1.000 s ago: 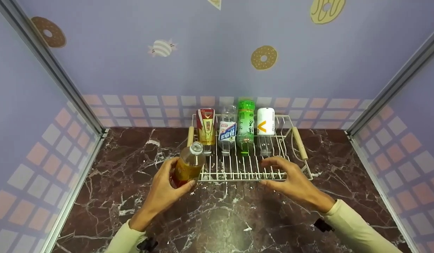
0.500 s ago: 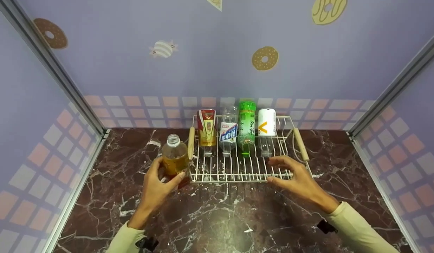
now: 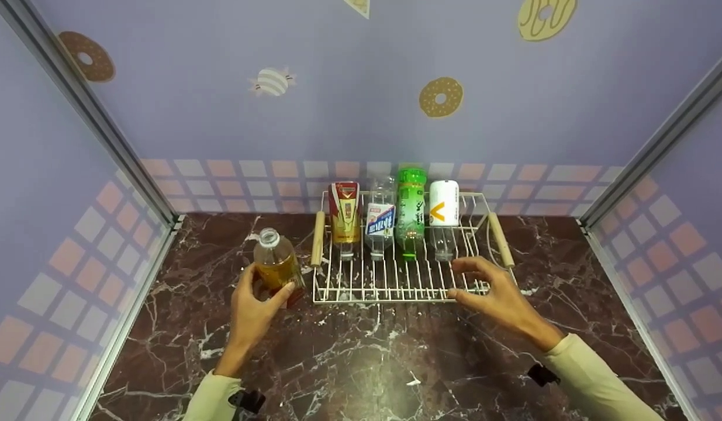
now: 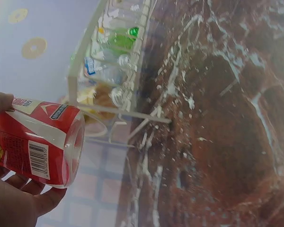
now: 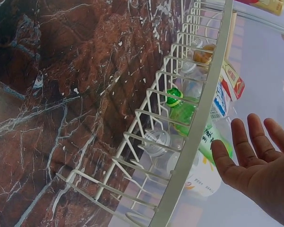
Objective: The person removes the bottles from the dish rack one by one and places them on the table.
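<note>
Curling round the labelled body of a red-and-gold plastic bottle (image 3: 274, 266), the fingers of the left hand (image 3: 249, 310) hold it neck up beside the wire rack (image 3: 396, 301), its base apparently clear of the bench (image 3: 361, 362). It looks thin-walled, likely to flex rather than break, and smooth enough to slip; gripping mid-body, below the shoulder, seems surest. Whether the amber tint is drink, hence weight, or label, I cannot tell. The right hand (image 3: 504, 301), fingers parted and holding nothing, is near the rack's front right.

Counted: five bottles, one held, four lying in the rack: one red-and-gold twin (image 3: 345, 213), one blue-and-white-labelled (image 3: 380, 220), one green (image 3: 411, 204), one white-labelled (image 3: 444, 202). One rack, two wooden handles (image 3: 318, 238).
</note>
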A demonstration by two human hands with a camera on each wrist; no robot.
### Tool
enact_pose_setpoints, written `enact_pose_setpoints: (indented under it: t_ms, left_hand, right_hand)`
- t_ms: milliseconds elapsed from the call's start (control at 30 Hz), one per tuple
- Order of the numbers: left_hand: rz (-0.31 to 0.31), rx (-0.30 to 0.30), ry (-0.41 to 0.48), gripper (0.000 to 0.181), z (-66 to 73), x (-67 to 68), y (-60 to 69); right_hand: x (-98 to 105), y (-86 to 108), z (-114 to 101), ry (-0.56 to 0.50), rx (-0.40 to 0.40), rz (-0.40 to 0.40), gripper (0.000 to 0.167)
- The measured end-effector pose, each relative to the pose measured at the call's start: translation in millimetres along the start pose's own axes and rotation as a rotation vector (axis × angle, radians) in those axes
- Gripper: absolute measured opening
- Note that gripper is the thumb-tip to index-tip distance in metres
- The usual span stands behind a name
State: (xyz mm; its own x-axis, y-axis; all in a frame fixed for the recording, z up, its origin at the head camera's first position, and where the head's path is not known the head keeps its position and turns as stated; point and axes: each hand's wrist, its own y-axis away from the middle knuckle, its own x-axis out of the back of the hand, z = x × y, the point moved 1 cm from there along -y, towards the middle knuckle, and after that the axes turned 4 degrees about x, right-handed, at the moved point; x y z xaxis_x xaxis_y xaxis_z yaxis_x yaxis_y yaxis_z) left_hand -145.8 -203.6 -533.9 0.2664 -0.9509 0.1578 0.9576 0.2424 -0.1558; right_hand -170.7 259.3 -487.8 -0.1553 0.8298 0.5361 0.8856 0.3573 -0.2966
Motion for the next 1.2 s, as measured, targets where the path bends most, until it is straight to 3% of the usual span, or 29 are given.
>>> enact_pose_setpoints:
  t_ms: [333, 533, 1200]
  left_hand:
    - [0.056, 0.036, -0.066, 0.073, -30.4, -1.5, -12.2]
    - [0.068, 0.058, -0.059, 0.075, -44.2, -4.2, -21.9]
    - [0.114, 0.051, -0.119, 0.075, -74.1, -19.0, -67.7]
  right_hand:
    - [-1.5, -2.2, 5.9, 0.000, -0.026, 0.014, 0.054]
    - [-2.4, -3.0, 10.7, 0.004, -0.027, 0.024, 0.052]
    - [-0.5, -8.7, 18.7, -0.001, -0.049, 0.018, 0.051]
